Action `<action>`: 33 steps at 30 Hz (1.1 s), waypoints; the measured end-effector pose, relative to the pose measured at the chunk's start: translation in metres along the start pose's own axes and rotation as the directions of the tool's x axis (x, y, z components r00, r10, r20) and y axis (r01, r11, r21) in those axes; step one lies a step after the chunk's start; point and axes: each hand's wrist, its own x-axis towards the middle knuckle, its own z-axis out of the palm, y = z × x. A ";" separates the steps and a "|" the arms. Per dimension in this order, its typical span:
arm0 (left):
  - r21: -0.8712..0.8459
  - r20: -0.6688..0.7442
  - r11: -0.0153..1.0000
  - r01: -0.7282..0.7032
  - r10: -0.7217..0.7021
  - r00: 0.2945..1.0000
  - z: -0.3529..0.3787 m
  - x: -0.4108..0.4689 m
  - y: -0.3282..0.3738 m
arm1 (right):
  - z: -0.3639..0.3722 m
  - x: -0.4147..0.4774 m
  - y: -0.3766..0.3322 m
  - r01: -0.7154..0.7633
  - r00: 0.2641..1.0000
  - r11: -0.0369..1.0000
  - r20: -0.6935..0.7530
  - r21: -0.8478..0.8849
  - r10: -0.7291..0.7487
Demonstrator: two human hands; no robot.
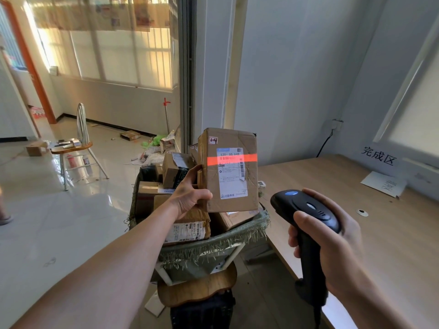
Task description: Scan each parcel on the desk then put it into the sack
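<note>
While left hand [190, 198] grips it, parcel [229, 172] upright.

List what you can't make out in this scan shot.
Head view: the parcel's label print is too small; the red scan line washes out its top barcode.
In the sack, lower parcels are hidden by upper ones and the left hand.
The right hand covers the scanner's trigger; the bottom edge cuts off its cable.

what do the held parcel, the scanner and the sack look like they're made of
The parcel looks like brown cardboard, matte and creased, with a printed paper label. The scanner looks like black moulded plastic with a slight sheen. The sack is probably woven plastic fabric, grey-green: its rim is frayed into strings.
</note>
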 end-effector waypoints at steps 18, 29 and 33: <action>0.048 -0.032 0.999 -0.003 0.004 0.999 -0.001 0.008 -0.008 | -0.001 0.009 -0.001 -0.032 0.999 0.999 -0.017 -0.017 0.031; 0.098 0.007 0.995 0.003 -0.004 1.000 0.012 0.003 -0.019 | 0.007 0.022 0.008 -0.079 0.996 0.997 -0.039 -0.007 0.079; 0.088 -0.020 0.996 0.019 -0.018 1.000 0.010 0.000 -0.017 | 0.005 0.022 0.011 -0.092 0.995 0.996 -0.041 -0.001 0.092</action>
